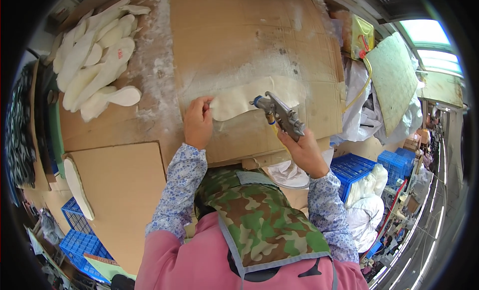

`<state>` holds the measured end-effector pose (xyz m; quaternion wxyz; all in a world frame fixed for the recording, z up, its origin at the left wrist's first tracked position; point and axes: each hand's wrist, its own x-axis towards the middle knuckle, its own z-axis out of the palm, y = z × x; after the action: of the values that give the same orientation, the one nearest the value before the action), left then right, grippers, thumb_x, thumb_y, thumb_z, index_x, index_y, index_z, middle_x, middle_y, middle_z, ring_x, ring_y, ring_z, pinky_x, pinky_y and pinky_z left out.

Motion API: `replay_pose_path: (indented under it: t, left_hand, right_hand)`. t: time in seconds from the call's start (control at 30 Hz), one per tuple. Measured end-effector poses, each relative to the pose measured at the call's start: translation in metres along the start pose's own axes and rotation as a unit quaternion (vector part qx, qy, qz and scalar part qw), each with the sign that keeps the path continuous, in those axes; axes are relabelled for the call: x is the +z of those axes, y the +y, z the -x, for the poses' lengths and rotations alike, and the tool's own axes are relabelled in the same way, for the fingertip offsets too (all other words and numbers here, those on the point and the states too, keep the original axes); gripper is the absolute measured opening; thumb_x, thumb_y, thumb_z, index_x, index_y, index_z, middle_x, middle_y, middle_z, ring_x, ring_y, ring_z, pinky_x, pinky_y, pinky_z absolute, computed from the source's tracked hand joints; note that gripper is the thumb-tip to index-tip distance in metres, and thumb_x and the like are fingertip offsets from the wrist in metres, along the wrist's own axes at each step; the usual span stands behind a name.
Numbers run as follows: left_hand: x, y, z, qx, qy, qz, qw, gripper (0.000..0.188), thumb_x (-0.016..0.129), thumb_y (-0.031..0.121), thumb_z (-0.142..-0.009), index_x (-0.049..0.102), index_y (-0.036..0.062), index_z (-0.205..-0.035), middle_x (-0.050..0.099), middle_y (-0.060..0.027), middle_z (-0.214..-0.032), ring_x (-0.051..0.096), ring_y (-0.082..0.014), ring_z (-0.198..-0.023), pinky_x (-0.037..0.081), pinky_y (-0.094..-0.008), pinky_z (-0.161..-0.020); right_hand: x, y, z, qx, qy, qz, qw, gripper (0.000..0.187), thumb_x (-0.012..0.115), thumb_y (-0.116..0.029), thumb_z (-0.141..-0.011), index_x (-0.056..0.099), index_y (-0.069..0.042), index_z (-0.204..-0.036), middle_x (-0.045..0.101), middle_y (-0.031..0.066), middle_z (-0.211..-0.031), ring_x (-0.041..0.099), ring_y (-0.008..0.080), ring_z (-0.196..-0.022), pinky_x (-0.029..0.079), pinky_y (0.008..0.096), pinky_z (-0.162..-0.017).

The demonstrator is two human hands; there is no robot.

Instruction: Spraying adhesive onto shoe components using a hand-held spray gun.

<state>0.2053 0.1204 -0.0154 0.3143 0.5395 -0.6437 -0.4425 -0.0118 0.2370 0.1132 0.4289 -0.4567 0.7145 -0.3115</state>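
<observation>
A cream insole [233, 101] lies lengthwise on the cardboard sheet [224, 35] in front of me. My left hand [198, 123] is closed, pinching the insole's left end. In my right hand [306, 151] is a metal spray gun [285, 115], its blue-ringed nozzle pointing left, just over the insole. The gun hides part of the insole's near edge. From the gun a yellow hose [276, 128] runs back toward my wrist. Whether the trigger is pressed, I cannot tell.
Several cream insoles [97, 55] are heaped at the far left. Nearer, a single insole [77, 188] rests on a cardboard board [119, 200]. A yellow container [362, 35] stands far right. Blue crates [351, 171] and white bags [363, 217] sit to my right, with another blue crate [85, 247] low on the left.
</observation>
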Motion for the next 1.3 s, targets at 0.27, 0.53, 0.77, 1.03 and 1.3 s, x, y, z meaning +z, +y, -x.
replay_pose_path:
  t: [0.27, 0.53, 0.77, 1.03, 1.3]
  left_hand:
    - [0.002, -0.006, -0.001, -0.024, -0.009, 0.031, 0.999, 0.027, 0.055, 0.0, -0.08, 0.059, 0.0064, -0.106, 0.057, -0.011, -0.09, 0.057, -0.0255, -0.081, 0.047, -0.0365, -0.074]
    - [0.0, -0.006, -0.002, -0.026, -0.013, 0.027, 0.999, 0.028, 0.055, 0.0, -0.08, 0.06, 0.0067, -0.107, 0.058, -0.011, -0.089, 0.057, -0.0253, -0.081, 0.047, -0.0368, -0.074]
    - [0.0, -0.005, -0.001, -0.017, -0.013, 0.033, 0.999, 0.028, 0.053, -0.002, -0.08, 0.06, 0.0065, -0.105, 0.057, -0.0111, -0.089, 0.057, -0.0256, -0.08, 0.046, -0.0372, -0.073]
    - [-0.001, -0.001, -0.001, 0.008, -0.015, 0.003, 1.0, 0.028, 0.053, -0.002, -0.08, 0.06, 0.0065, -0.105, 0.057, -0.0111, -0.088, 0.057, -0.0265, -0.08, 0.046, -0.0376, -0.073]
    - [-0.002, 0.001, 0.0, 0.022, -0.009, -0.005, 1.0, 0.029, 0.053, -0.003, -0.079, 0.061, 0.0076, -0.105, 0.056, -0.0115, -0.088, 0.057, -0.0272, -0.079, 0.046, -0.0375, -0.071]
  right_hand:
    - [0.034, -0.025, -0.005, -0.014, -0.067, 0.028, 0.997, 0.024, 0.059, -0.008, -0.086, 0.05, 0.001, -0.107, 0.055, 0.0189, -0.07, 0.054, 0.0322, -0.064, 0.043, 0.0379, -0.062]
    - [0.04, -0.026, -0.004, 0.004, -0.066, 0.05, 0.997, 0.027, 0.058, -0.007, -0.085, 0.049, 0.001, -0.109, 0.058, 0.0234, -0.077, 0.056, 0.0414, -0.071, 0.044, 0.0416, -0.064]
    - [0.026, -0.018, -0.007, 0.004, -0.032, 0.046, 0.998, 0.024, 0.059, -0.008, -0.086, 0.051, 0.001, -0.106, 0.056, 0.0203, -0.073, 0.054, 0.0345, -0.065, 0.043, 0.039, -0.062]
    - [0.021, -0.01, -0.004, 0.006, 0.003, 0.028, 1.0, 0.023, 0.058, -0.008, -0.087, 0.052, 0.002, -0.106, 0.054, 0.0163, -0.07, 0.05, 0.0268, -0.061, 0.042, 0.0374, -0.06]
    - [0.009, 0.0, -0.004, 0.011, 0.015, 0.024, 1.0, 0.023, 0.058, -0.008, -0.088, 0.053, 0.002, -0.108, 0.056, 0.0134, -0.074, 0.05, 0.0205, -0.066, 0.043, 0.0332, -0.064]
